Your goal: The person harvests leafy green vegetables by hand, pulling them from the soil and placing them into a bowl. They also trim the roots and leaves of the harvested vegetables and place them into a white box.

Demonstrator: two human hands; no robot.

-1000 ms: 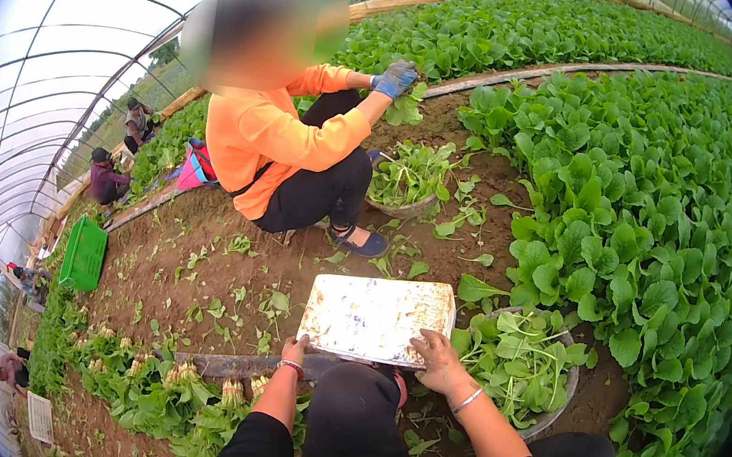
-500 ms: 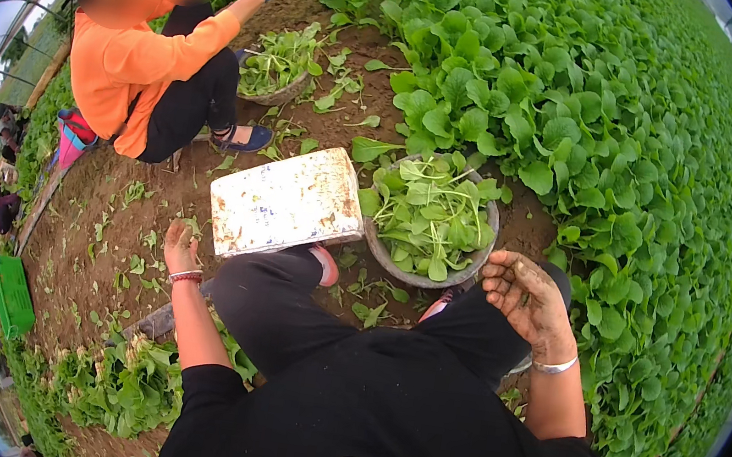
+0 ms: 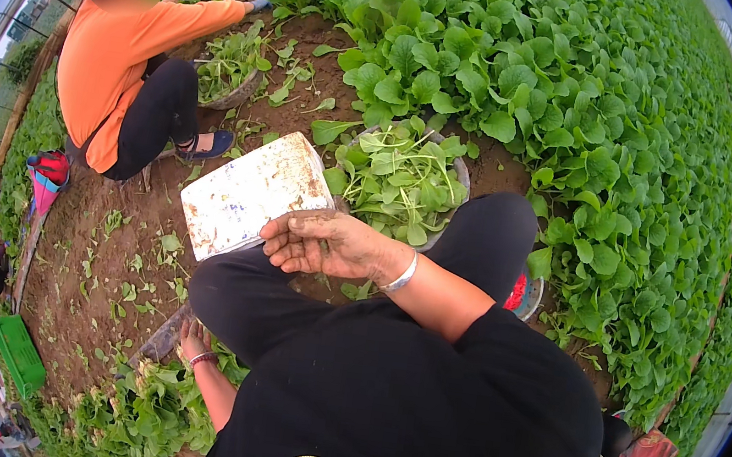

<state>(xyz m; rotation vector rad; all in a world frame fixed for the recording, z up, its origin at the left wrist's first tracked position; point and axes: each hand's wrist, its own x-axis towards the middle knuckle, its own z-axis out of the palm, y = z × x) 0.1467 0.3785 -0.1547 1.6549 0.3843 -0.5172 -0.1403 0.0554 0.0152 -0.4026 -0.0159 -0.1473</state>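
"How's the right hand [image 3: 327, 244]?"
"Palm upward, fingers half curled, loosely together, by the near right corner of the white box [image 3: 256, 186] on the soil [image 3: 69, 268]."
"And the left hand [image 3: 194, 342]?"
"Lowered beside the greens [image 3: 138, 416]; its finger grip I can't tell."

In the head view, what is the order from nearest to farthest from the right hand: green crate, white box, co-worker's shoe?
1. White box, just beyond the right hand
2. Co-worker's shoe, beyond the box
3. Green crate, far left

Box [image 3: 252, 193] beside basin [image 3: 464, 180], perhaps touching
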